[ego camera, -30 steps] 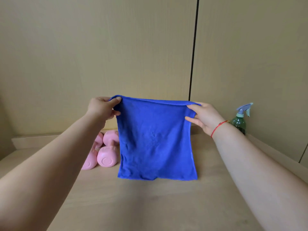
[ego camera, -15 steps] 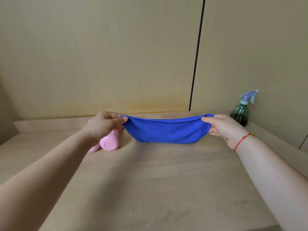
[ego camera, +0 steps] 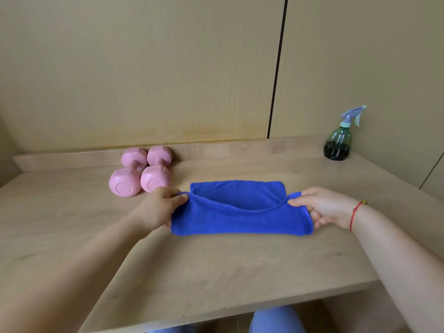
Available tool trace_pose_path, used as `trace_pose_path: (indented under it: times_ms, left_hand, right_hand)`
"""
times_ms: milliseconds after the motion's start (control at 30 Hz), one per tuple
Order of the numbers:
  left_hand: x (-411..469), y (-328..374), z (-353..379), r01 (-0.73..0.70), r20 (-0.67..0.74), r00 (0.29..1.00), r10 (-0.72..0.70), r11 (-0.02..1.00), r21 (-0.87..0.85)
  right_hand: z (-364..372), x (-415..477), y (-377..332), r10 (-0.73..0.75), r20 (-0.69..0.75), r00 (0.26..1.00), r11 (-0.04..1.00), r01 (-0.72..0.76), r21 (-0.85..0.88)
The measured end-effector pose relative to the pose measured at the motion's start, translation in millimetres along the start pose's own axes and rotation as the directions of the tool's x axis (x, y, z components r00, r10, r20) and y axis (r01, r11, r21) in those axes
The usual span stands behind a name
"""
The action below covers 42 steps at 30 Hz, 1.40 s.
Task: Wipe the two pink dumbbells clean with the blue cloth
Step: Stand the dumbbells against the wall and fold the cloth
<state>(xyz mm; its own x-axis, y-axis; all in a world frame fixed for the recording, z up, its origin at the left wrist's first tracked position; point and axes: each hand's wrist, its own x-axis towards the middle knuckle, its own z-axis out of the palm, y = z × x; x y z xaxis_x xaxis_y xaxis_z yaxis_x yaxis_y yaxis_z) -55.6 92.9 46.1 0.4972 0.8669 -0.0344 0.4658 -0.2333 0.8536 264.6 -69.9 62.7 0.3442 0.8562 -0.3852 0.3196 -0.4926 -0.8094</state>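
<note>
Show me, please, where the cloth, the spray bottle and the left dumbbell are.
cloth [ego camera: 240,219]: head view, middle of the folded front layer.
spray bottle [ego camera: 337,145]: head view, green body.
left dumbbell [ego camera: 124,183]: head view, round near end.

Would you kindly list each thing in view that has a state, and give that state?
blue cloth: folded over, lying on the table, both ends pinched.
left hand: shut on the cloth's left end.
right hand: shut on the cloth's right end.
two pink dumbbells: lying side by side by the back ledge, untouched.
spray bottle: upright, partly filled with dark liquid.
table: bears everything.
</note>
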Motion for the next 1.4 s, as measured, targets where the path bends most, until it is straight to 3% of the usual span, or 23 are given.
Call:
trace_pose_path:
  times_ms: [67,167,333,433,567,700,933,1100,1233,1400]
  left_hand:
    - [-4,0,1,0.055,0.09,0.994,-0.058,0.998,0.028]
    - [-2,2,2,0.088,0.111,0.99,-0.091,0.996,0.032]
    - [31,10,3,0.085,-0.158,0.983,-0.091,0.995,-0.045]
    - [53,13,3,0.077,-0.237,0.97,-0.061,0.995,0.057]
    - [77,17,13,0.06,-0.265,0.963,0.038,0.934,0.351]
    - [95,14,19,0.092,-0.286,0.957,0.05,0.881,0.464]
    - [112,6,16,0.109,-0.308,0.951,0.039,0.887,0.449]
    - [112,-1,22,0.064,-0.246,0.968,0.041,0.913,0.403]
    - [110,-6,26,0.012,-0.208,0.975,0.082,0.909,0.416]
    - [104,-4,25,-0.029,-0.201,0.967,0.159,0.846,0.532]
  right_hand:
    - [0,-2,2,0.023,0.059,0.998,0.999,-0.02,-0.047]
    - [1,3,1,-0.023,0.065,0.998,1.0,0.024,-0.011]
    - [-3,30,-3,-0.142,-0.129,0.981,0.947,0.173,0.271]
    - [-5,50,-1,-0.124,-0.178,0.976,0.939,0.173,0.296]
    - [-4,76,3,-0.138,-0.197,0.971,0.964,0.177,0.2]
    - [-9,94,8,-0.167,-0.256,0.952,0.982,0.184,0.044]
    - [-19,107,8,-0.172,-0.297,0.939,0.979,0.195,0.05]
    - [-10,112,11,-0.207,-0.366,0.908,0.978,0.196,-0.066]
    - [-11,112,10,-0.236,-0.379,0.895,0.961,0.156,-0.229]
    - [-6,112,-4,-0.241,-0.362,0.901,0.86,0.025,-0.51]
